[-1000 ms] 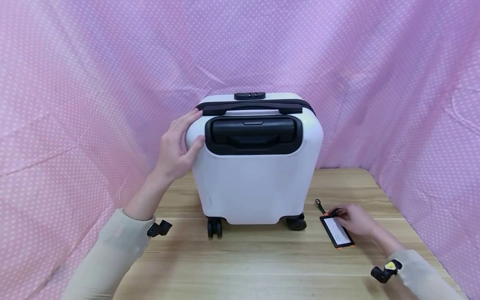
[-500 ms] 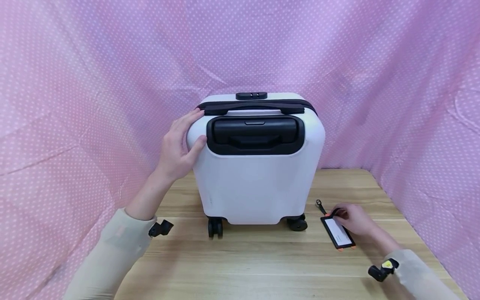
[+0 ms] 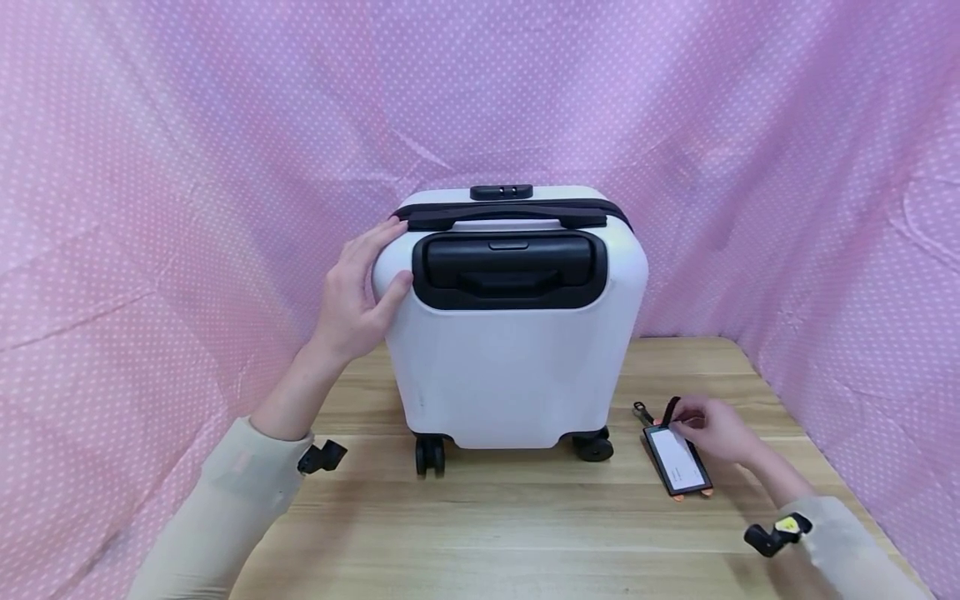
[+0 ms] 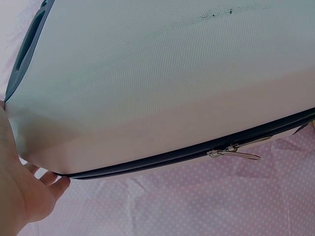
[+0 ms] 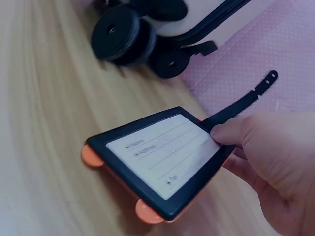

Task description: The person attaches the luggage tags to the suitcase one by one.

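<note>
Using 2 hands, left (image 3: 347,298) resting relaxed on white suitcase (image 3: 510,375), right (image 3: 714,430) pinching luggage tag (image 3: 678,460)

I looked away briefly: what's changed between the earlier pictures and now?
The right hand has shifted slightly upward, pinching the luggage tag; its black strap now sticks up. The left hand stayed resting on the white suitcase.

A pink-to-lilac cloth (image 3: 480,92) printed with small white dots hangs behind the table (image 3: 480,529) and along its left and right sides, creased and rippled in loose folds. The table has a light wood-grain top with darker streaks running crosswise and a rounded far right corner.
</note>
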Demonstrator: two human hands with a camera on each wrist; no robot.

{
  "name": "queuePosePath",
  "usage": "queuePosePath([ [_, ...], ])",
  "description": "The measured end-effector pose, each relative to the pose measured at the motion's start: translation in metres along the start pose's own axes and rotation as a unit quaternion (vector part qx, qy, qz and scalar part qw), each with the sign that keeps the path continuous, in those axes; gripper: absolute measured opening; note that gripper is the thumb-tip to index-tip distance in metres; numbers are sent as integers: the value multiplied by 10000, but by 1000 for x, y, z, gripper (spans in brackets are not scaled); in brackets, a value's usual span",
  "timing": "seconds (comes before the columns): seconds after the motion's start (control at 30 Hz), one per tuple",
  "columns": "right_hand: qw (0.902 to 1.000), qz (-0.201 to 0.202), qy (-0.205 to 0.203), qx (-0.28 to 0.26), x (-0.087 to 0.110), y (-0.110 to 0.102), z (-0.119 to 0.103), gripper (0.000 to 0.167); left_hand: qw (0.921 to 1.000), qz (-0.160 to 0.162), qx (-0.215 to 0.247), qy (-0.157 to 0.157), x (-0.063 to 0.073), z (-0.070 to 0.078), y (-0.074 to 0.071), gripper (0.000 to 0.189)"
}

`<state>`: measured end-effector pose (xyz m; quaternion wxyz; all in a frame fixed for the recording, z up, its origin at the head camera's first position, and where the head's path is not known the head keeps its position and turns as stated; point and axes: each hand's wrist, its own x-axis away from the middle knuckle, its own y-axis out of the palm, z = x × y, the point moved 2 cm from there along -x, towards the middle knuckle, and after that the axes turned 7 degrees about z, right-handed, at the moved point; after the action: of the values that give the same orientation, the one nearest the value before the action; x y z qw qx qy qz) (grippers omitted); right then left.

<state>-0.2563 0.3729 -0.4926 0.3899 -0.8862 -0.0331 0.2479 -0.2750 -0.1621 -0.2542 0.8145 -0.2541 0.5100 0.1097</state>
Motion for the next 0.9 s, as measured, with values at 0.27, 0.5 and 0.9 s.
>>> queuePosePath([
  [0.27,9990,18,-29,-449,-6,-11,-14,15,10000,-3,38,6,1,1,1,56],
  [0.5,9983,234,-137,-507,-17,-28,-41,17,9999,85,5,132,0,0,0,55],
  [0.9,9918,800,-879,-473,-39,-57,-85,28,9999,53,2,114,0,0,0,55],
])
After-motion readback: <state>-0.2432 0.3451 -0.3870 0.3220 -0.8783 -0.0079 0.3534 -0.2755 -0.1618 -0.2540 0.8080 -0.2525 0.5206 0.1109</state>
